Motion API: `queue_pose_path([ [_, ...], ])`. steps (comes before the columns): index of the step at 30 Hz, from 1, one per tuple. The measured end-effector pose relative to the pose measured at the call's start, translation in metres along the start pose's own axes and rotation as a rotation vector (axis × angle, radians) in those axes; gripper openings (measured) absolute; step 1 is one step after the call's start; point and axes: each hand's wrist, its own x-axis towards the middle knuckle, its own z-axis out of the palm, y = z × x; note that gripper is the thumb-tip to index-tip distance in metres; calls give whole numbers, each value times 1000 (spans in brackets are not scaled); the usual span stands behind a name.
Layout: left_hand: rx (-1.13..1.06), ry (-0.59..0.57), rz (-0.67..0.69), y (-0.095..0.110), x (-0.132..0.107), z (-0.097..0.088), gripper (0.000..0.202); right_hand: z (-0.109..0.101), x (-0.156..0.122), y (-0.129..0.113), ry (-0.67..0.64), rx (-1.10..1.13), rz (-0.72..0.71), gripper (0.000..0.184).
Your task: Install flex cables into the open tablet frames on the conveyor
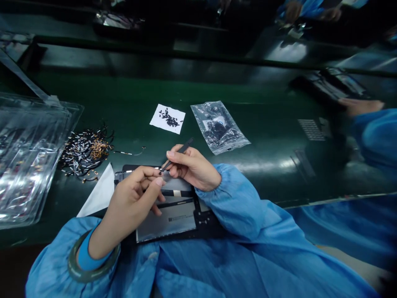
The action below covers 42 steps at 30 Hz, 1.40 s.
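My right hand (pixel 194 165) grips dark tweezers (pixel 182 150), their tips pointing down and left toward my left fingers. Between the thumb and fingers of my left hand (pixel 138 196) is a tiny dark part (pixel 160 172), too small to name, and the tweezer tips meet it there. Beneath both hands lies an opened flat device (pixel 211 225) with a black frame and a silver battery-like panel (pixel 178 217) bearing printed text. My hands cover part of it.
White paper (pixel 155 122) carries small black pieces; beside it is a zip bag (pixel 217 128) of more. A cable heap (pixel 88 151), one loose cable (pixel 124 153) and clear plastic trays (pixel 27 165) lie left. A white sheet (pixel 101 190) touches the device. A co-worker's hand (pixel 359 106) is at right.
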Motion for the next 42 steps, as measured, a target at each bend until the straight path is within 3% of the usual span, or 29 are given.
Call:
queue_pose_path([
  [7, -53, -17, -41, 13, 2, 0, 30, 0, 2, 1, -49, 65, 63, 38],
  [32, -20, -23, -33, 8, 1, -1, 21, -3, 5, 5, -84, 61, 86, 38],
  [35, 163, 46, -11, 4, 2, -11, 29, -4, 2, 1, -31, -16, 6, 39],
  [38, 403, 215, -21, -3, 1, -29, 34, -7, 1, -1, 84, -159, -154, 40],
  [42, 496, 335, -68, -12, -3, -47, 36, -11, 2, 5, 199, -384, -276, 38],
])
